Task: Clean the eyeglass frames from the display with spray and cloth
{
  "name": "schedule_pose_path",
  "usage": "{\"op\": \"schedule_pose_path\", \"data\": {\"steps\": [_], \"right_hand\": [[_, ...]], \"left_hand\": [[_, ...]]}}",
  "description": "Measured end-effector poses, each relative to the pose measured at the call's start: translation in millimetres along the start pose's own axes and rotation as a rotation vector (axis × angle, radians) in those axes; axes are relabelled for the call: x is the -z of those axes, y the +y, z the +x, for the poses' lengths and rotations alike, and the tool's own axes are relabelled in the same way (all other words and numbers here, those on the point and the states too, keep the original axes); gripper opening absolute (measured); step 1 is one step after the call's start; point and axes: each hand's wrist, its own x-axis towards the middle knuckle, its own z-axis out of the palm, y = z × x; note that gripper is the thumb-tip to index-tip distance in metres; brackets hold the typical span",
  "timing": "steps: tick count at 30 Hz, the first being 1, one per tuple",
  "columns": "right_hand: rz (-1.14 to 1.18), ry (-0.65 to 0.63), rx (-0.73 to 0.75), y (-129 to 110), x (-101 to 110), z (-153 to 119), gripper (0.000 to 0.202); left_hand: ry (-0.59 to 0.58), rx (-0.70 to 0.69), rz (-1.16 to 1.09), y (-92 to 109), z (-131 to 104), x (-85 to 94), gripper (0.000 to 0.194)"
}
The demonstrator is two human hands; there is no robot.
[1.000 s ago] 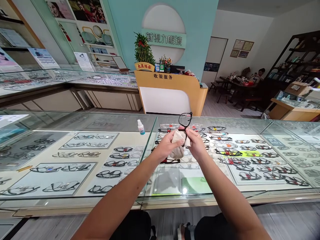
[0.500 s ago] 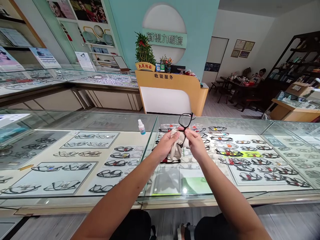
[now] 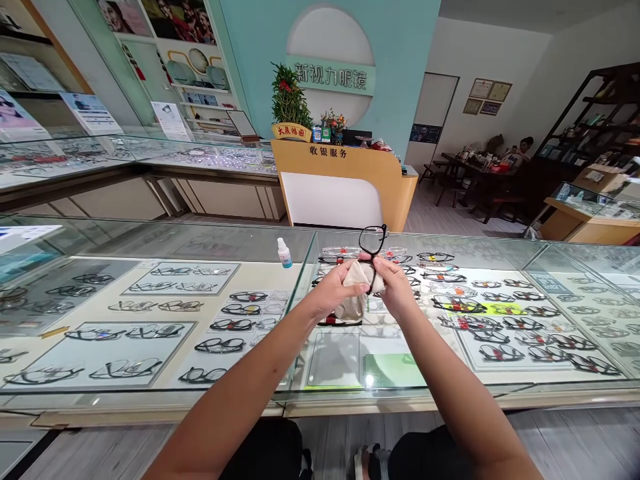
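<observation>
A pair of black-framed eyeglasses [image 3: 373,241] is held up on its side above the glass counter, one lens on top. My right hand [image 3: 395,285] is closed on the middle of the frame, thumb and fingers pinching near the bridge. My left hand [image 3: 333,290] is closed on a pale cream cloth [image 3: 354,297], which is pressed around the lower lens and covers part of it. The cloth's loose end hangs below my fingers. To the left, a small white spray bottle [image 3: 284,253] with blue at its base stands upright on the glass.
Beneath my hands lies a glass display counter [image 3: 320,393] with rows of eyeglasses [image 3: 500,352] inside. Farther back stand a wooden cashier desk [image 3: 345,170] with a plant [image 3: 290,97], and another display case [image 3: 200,157] at left. A person [image 3: 523,152] sits at the far-right table.
My left thumb and the cloth have shifted slightly down and right over the lower lens. The glasses have barely moved in my right hand.
</observation>
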Motion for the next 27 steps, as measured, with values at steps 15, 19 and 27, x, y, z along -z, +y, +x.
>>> {"op": "schedule_pose_path", "data": {"steps": [15, 19, 27], "right_hand": [[-0.143, -0.078, 0.145, -5, -4, -4, 0.036], [0.023, -0.025, 0.019, -3, -2, -2, 0.038], [-0.144, -0.064, 0.172, 0, -3, -2, 0.037]], "left_hand": [[0.147, -0.013, -0.105, -17, 10, 1.7, 0.055], [0.053, 0.044, -0.086, -14, 7, 6.6, 0.059], [0.119, -0.054, -0.027, -17, 6, -2.6, 0.066]]}}
